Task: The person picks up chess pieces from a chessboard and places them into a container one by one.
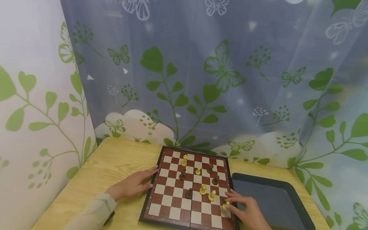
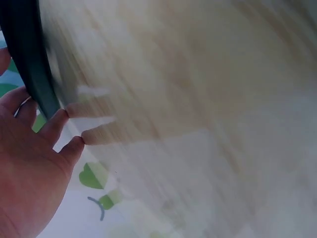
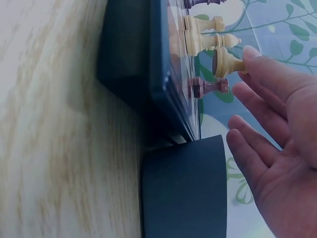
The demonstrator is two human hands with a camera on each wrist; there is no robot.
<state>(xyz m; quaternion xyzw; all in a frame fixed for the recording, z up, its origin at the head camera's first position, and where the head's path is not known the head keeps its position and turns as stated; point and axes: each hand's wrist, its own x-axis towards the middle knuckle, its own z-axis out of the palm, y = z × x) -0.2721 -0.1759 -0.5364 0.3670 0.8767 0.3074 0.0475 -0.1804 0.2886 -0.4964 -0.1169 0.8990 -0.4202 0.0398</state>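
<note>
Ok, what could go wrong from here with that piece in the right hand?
The right hand pinches a yellow piece near the right edge of the chessboard; it might slip and drop, perhaps into the tray. That hand could also knock over the second yellow piece nearby. The left hand is at the left edge, so a nudge might shift the whole board.

Yellowish wooden table, bluish curtain (leafy, faintly creased)
</note>
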